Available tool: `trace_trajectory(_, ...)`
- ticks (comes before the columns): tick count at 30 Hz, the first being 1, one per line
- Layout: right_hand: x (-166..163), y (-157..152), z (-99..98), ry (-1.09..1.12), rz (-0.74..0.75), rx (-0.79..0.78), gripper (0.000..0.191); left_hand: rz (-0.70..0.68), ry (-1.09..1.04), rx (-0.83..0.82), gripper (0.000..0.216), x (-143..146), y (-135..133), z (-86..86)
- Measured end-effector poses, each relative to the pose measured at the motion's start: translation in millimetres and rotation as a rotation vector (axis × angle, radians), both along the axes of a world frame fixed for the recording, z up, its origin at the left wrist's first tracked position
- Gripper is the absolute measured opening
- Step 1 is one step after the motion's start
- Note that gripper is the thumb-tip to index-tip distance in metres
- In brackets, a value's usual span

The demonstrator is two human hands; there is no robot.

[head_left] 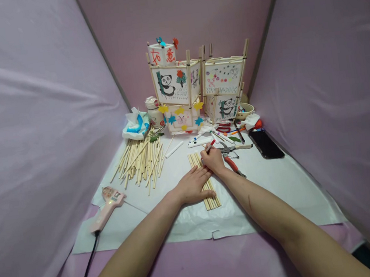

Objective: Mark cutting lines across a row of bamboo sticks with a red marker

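My left hand (194, 185) lies flat, fingers stretched out, pressing on a row of thin wooden sticks (205, 185) laid side by side on white paper (275, 199). My right hand (212, 158) is closed on a red pen (212, 146) whose tip sits near the far end of the stick row. Red-handled pliers (233, 164) lie just right of my right wrist.
A loose pile of wooden sticks (142, 158) lies at the left, a pink glue gun (107, 206) with a black cord nearer me. Decorated paper lanterns (195, 89) stand at the back. Markers, scissors and a black phone (266, 144) lie at the right. Pink fabric walls enclose the table.
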State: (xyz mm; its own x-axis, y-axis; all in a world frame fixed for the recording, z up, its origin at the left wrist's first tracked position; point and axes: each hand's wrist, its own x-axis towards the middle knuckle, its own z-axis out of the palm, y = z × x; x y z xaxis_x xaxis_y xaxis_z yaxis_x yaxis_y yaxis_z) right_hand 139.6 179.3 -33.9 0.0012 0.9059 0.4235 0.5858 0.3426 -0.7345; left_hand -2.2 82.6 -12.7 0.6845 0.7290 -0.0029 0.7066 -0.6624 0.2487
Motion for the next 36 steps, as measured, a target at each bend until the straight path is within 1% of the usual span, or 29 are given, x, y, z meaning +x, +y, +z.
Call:
trace_trajectory(12, -1.1, -0.2, 0.5, -0.007, 0.002, 0.001, 0.009, -0.003, 0.002, -0.004, 0.092, 0.7, 0.5, 0.6)
trace_trajectory(19, -0.4, 0.2, 0.7, -0.007, -0.026, 0.001, 0.009, 0.001, -0.005, -0.004, 0.092, 0.5, 0.2, 0.3)
trace_trajectory(36, -0.9, -0.7, 0.6, -0.032, -0.008, 0.003, 0.009, 0.000, -0.002, 0.008, 0.092, 0.0, 1.3, -3.0)
